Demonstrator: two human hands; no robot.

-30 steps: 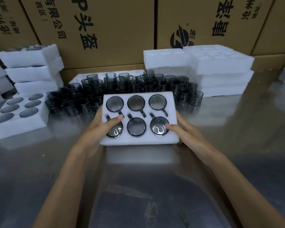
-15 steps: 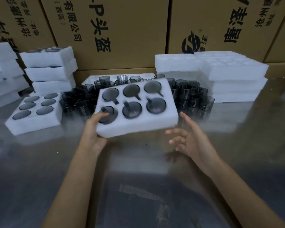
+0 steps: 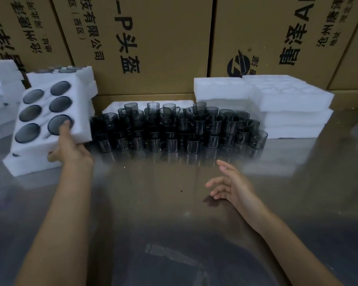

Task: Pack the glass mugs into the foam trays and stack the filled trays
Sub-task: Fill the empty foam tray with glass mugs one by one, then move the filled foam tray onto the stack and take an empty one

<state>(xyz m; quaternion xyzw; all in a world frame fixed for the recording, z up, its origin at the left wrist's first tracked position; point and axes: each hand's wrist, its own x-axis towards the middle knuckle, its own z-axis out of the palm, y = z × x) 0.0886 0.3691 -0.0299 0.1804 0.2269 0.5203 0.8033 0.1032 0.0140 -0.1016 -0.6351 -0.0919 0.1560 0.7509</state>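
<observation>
while left hand [image 3: 70, 149] grips filled tray's [image 3: 48, 114] near edge, tilted.

Printed cardboard cartons [image 3: 153, 44] stand in a row along the far edge of the reflective metal table [image 3: 174, 223].

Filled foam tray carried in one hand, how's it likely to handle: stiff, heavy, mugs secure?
The filled foam tray looks stiff: held at one corner by the left hand, no visible sag. Probably corner-heavy with six mugs. It's tilted, yet the mugs sit recessed, so they likely stay put.
</observation>
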